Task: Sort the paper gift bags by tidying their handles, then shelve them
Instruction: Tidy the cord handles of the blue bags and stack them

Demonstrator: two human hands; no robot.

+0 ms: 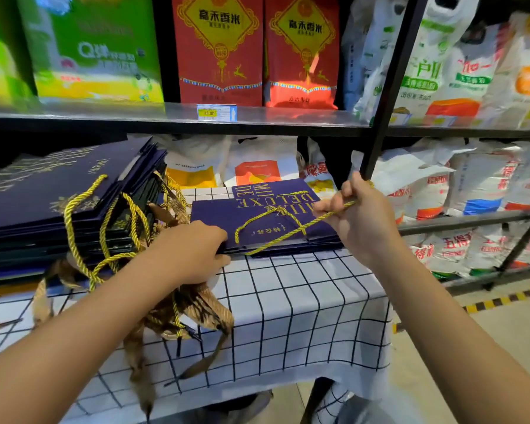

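The right hand [357,215] has its grip clamped on a gold cord [291,232], pinching it and drawing it taut up and away from the bag [257,215]. That navy bag lies flat on the checked tabletop [303,301], below and to the left of the right grip. The left hand [193,249] presses on the bag's near left edge, fingers curled over it, apparently pinning it while the cord is pulled. A second loop of the same cord lies slack on the bag's face, between the two hands.

Left of the left grip sits a stack [58,203] of the same bags, tilted, its cords [104,234] spilling off the near side in a loose tangle. Below that grip, brown ribbons [178,316] hang over the tabletop edge.

What could go wrong, as I judge it:
- Pulling too hard could tear the cord from its paper hole or crease the bag's top edge.
- If the left hand eases off, the bag may slide toward the right grip and off the tabletop.
- The left wrist lies close over the ribbons and the stack's cords; lifting it carelessly could snag them and drag the stack down.

The bag is not yet shelved; the shelf [166,117] runs above and beyond both hands.
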